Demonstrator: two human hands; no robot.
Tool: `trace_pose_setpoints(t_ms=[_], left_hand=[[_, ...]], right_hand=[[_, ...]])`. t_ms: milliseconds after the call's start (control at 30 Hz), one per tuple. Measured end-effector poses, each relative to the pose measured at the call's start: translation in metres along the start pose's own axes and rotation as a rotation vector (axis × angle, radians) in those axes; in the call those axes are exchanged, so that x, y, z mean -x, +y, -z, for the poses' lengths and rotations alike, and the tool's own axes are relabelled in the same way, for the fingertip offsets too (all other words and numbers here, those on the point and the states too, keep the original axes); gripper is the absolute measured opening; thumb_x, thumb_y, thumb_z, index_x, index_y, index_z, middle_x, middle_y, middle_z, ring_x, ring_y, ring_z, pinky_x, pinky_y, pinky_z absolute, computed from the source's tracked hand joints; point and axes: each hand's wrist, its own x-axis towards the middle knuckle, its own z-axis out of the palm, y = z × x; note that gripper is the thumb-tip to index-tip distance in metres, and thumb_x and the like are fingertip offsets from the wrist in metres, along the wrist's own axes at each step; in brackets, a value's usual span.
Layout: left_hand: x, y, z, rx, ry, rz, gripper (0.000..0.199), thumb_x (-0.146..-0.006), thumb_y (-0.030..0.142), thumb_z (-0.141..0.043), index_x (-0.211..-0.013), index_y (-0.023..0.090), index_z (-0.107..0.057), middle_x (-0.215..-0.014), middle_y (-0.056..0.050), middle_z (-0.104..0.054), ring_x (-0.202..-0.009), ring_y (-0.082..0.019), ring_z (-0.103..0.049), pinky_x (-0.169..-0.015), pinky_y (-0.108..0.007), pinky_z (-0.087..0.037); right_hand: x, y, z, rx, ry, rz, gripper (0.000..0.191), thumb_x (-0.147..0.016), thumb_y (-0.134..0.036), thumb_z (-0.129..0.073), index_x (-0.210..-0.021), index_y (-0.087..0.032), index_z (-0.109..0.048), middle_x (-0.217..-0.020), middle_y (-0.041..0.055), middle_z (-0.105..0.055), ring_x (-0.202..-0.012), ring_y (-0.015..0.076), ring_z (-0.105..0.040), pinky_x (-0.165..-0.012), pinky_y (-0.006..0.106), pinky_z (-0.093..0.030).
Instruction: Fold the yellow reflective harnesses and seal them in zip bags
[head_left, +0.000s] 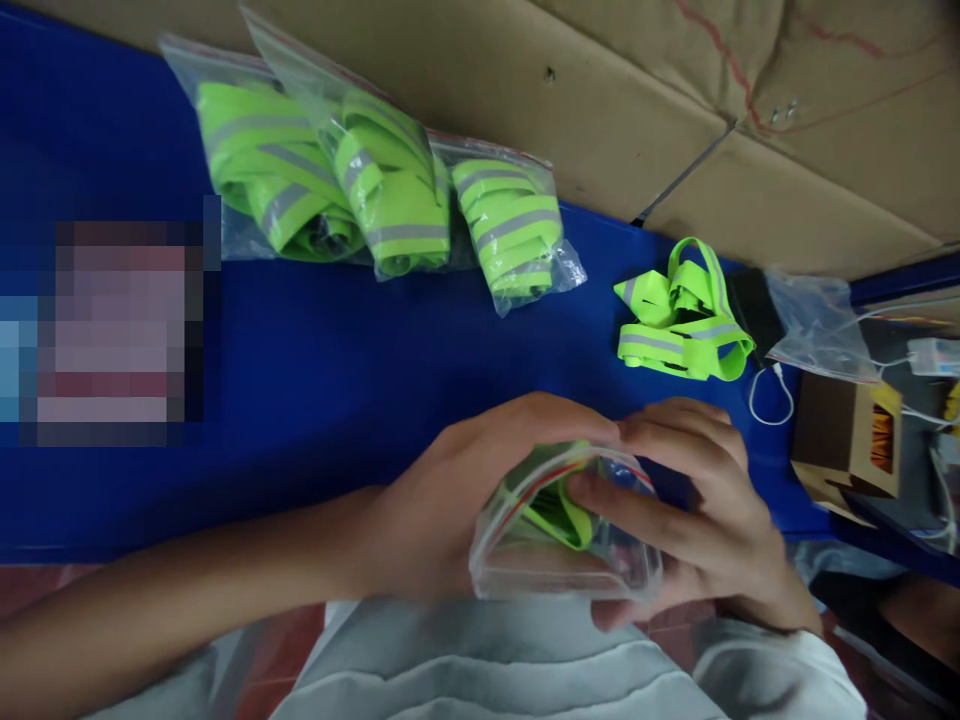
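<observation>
A clear zip bag [525,575] with a red line along its mouth is held open toward me, close to my body. Inside it lies a folded neon-green strap [574,525]. My left hand [480,470] curls around the bag from the left, its fingers mostly hidden behind the plastic. My right hand [705,510] grips the bag's right side, with one finger reaching into the mouth against the strap. Just beyond my hands, a loose neon-green reflective harness [682,315] with grey stripes rests on the blue table [322,350].
Three filled bags of green straps, a left bag [277,170], a middle bag [397,190] and a right bag [514,220], line the cardboard-covered wall [600,110]. Right of the harness are a black box [754,310], an empty-looking plastic bag [817,320], a white cable [772,420] and a brown carton [836,430].
</observation>
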Motion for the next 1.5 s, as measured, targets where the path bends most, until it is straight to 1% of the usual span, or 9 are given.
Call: trace_pose_setpoints(t_ms=[133,267,400,500,667,867,1000,1200,1500], left_hand=[[0.0,-0.002,-0.001,-0.037,0.093,0.041,0.071,-0.077,0.036,-0.092,-0.136,0.031,-0.052,-0.131,-0.002,-0.068,-0.114,-0.019,-0.071,-0.099,-0.028,-0.059],[-0.003,-0.012,-0.004,-0.018,0.145,0.064,0.052,-0.084,0.035,-0.086,-0.125,0.026,-0.056,-0.117,-0.001,-0.072,-0.103,-0.016,-0.074,-0.09,-0.026,-0.06],[-0.008,-0.025,-0.005,0.01,0.203,0.28,0.033,-0.091,0.041,-0.077,-0.112,0.019,-0.063,-0.108,-0.003,-0.075,-0.096,-0.016,-0.074,-0.084,-0.026,-0.057],[-0.013,-0.027,-0.003,0.089,0.187,0.356,0.031,-0.092,0.042,-0.074,-0.112,0.018,-0.068,-0.108,-0.004,-0.076,-0.095,-0.017,-0.072,-0.081,-0.025,-0.057],[-0.02,-0.025,0.002,0.253,0.153,0.48,0.032,-0.089,0.044,-0.077,-0.109,0.019,-0.074,-0.105,-0.004,-0.079,-0.098,-0.02,-0.074,-0.086,-0.028,-0.058],[-0.018,-0.027,0.002,0.308,0.087,0.644,0.038,-0.083,0.045,-0.083,-0.112,0.019,-0.078,-0.106,-0.005,-0.08,-0.098,-0.022,-0.074,-0.085,-0.028,-0.058],[-0.015,-0.029,0.0,0.33,0.159,0.755,0.043,-0.085,0.055,-0.078,-0.106,0.018,-0.08,-0.094,-0.005,-0.08,-0.084,-0.019,-0.072,-0.073,-0.025,-0.057],[-0.014,-0.029,0.003,0.216,0.214,0.752,0.05,-0.088,0.065,-0.069,-0.085,0.016,-0.077,-0.074,-0.002,-0.072,-0.064,-0.013,-0.062,-0.057,-0.02,-0.047],[-0.017,-0.03,0.006,0.148,0.196,0.708,0.045,-0.089,0.063,-0.07,-0.095,0.02,-0.083,-0.085,-0.004,-0.078,-0.077,-0.016,-0.069,-0.067,-0.022,-0.053]], right_hand=[[-0.039,-0.029,0.02,0.238,-0.074,0.103,0.054,-0.086,-0.061,-0.078,-0.13,-0.031,-0.071,-0.129,0.0111,-0.066,-0.119,0.0359,-0.062,-0.105,0.052,-0.048],[-0.052,-0.024,0.012,0.289,-0.163,0.068,0.033,-0.095,-0.049,-0.07,-0.119,-0.026,-0.074,-0.125,0.0124,-0.065,-0.12,0.0338,-0.06,-0.1,0.05,-0.048],[-0.043,-0.001,0.0,0.137,-0.201,0.042,0.032,-0.096,-0.047,-0.071,-0.115,-0.021,-0.072,-0.128,0.014,-0.06,-0.121,0.0299,-0.06,-0.102,0.046,-0.051],[-0.036,0.013,-0.005,-0.089,-0.059,-0.017,0.038,-0.096,-0.04,-0.072,-0.128,-0.021,-0.065,-0.131,0.0138,-0.061,-0.12,0.0248,-0.063,-0.1,0.038,-0.054],[-0.034,0.033,-0.001,-0.325,0.012,-0.02,0.011,-0.095,-0.025,-0.073,-0.106,-0.022,-0.07,-0.106,0.0077,-0.071,-0.101,0.0189,-0.068,-0.088,0.032,-0.056],[-0.023,0.05,0.008,-0.402,0.057,-0.186,0.009,-0.095,-0.026,-0.073,-0.089,-0.021,-0.07,-0.076,0.0,-0.069,-0.066,0.0115,-0.063,-0.063,0.023,-0.051],[-0.023,0.051,0.003,-0.476,0.014,-0.26,0.017,-0.095,-0.034,-0.073,-0.1,-0.02,-0.065,-0.088,0.0017,-0.07,-0.074,0.0114,-0.065,-0.068,0.022,-0.054],[-0.025,0.048,-0.001,-0.565,-0.087,-0.307,0.022,-0.093,-0.038,-0.076,-0.093,-0.018,-0.068,-0.079,-0.0002,-0.068,-0.068,0.0103,-0.061,-0.064,0.021,-0.049],[-0.025,0.054,0.001,-0.66,-0.094,-0.472,0.023,-0.095,-0.037,-0.074,-0.088,-0.016,-0.067,-0.077,-0.0012,-0.063,-0.068,0.0089,-0.057,-0.063,0.02,-0.045]])
